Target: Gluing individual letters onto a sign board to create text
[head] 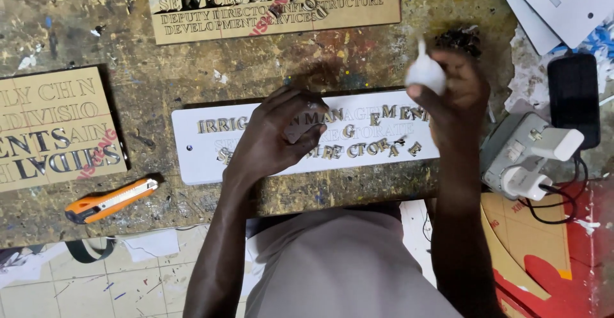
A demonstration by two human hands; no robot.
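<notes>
1. The worktop (192, 75) is a worn wooden surface, scratched and flecked with dried paint in many colours. Below its near edge, a pale tiled floor (96, 279) shows.
2. A long white rectangular sign plate (204, 164) lies flat at the centre of the worktop, its long side parallel to the near edge. Small gold-coloured cut-out letters (390, 112) sit on its smooth face in rows; some stand apart and slightly askew.
3. The left hand (278, 135) rests on the middle of the sign plate. Its fingers are curled down and pinch a small flat piece, pressed against the plate surface.
4. The right hand (454, 97) is raised over the right end of the sign plate. Its fingers are closed around a small white squeeze bottle (425, 71) with a tapered nozzle pointing up.
5. Two tan boards with cut letter outlines lie flat: one board (275, 4) at the far edge, a second board (57, 126) at the left.
6. An orange utility knife (110, 201) lies near the front edge, left of the sign plate.
7. At the right, a white power strip (511, 148) holds white plugs; a black slab-shaped device (574, 97) lies just beyond it.
</notes>
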